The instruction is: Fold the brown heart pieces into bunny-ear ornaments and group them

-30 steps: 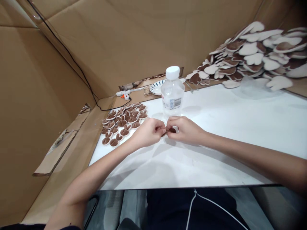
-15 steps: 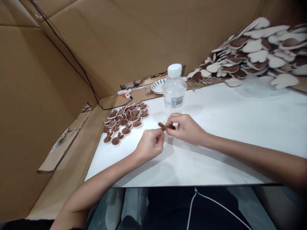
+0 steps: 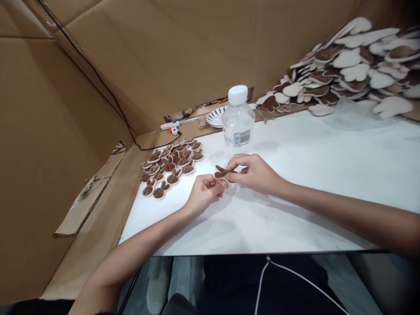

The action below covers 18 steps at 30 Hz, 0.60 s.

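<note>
Right hand: the right hand [image 3: 254,174] pinches a small brown ear-shaped piece [image 3: 220,171] between thumb and fingers, grip clamped on it just above the desk [image 3: 295,210].
Left hand: the left hand [image 3: 205,194] sits just beside it, fingers curled together, fingertips at the piece's lower edge; whether it holds anything, I cannot tell.
Piece: near the middle of the white desk, in front of the water bottle [image 3: 238,118].
Left of the hands: a spread of small brown-and-white pieces [image 3: 170,166].
Far right: a heap of larger ear shapes [image 3: 348,70].
Behind the bottle: a striped plate [image 3: 215,117] and a glue gun [image 3: 170,127], with cardboard walls [image 3: 157,52] all round.
</note>
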{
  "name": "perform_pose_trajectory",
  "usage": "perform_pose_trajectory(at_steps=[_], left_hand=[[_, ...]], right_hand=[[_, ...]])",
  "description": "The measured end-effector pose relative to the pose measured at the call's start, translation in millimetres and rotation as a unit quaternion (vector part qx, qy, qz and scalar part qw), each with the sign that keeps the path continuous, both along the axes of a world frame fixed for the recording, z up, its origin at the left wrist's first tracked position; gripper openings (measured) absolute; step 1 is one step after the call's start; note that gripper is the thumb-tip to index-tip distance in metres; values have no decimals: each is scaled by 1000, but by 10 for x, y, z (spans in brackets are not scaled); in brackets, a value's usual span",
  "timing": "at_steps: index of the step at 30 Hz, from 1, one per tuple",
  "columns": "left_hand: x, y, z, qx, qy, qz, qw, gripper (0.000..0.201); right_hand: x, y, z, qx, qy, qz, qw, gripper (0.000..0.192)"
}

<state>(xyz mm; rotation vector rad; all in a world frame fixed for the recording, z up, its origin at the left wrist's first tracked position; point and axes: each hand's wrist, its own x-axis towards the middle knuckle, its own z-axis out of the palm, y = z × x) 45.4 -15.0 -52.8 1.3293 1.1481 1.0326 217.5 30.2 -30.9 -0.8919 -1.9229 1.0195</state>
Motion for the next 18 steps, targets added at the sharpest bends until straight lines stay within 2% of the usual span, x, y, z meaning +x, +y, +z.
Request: perform_pose_trajectory(at_steps=[3, 8, 12, 15, 18], left_hand=[[-41, 77, 49, 7, -12, -8, 1000, 15], [-97, 178, 173, 17, 33, -37, 999, 18], [-124, 236, 173, -2, 35, -64, 997, 17], [-161, 330, 167, -32, 28, -110, 993, 11], [-216, 500, 212, -95, 52, -192, 975, 7]], right_hand=[[14, 25, -7, -7, -1, 11, 1000, 8], [29, 52, -27, 8, -4, 19, 1000, 8], [38, 63, -32, 12, -7, 30, 999, 8], [47, 78, -26, 3, -16, 55, 998, 8], [57, 109, -28, -1, -33, 79, 996, 9]])
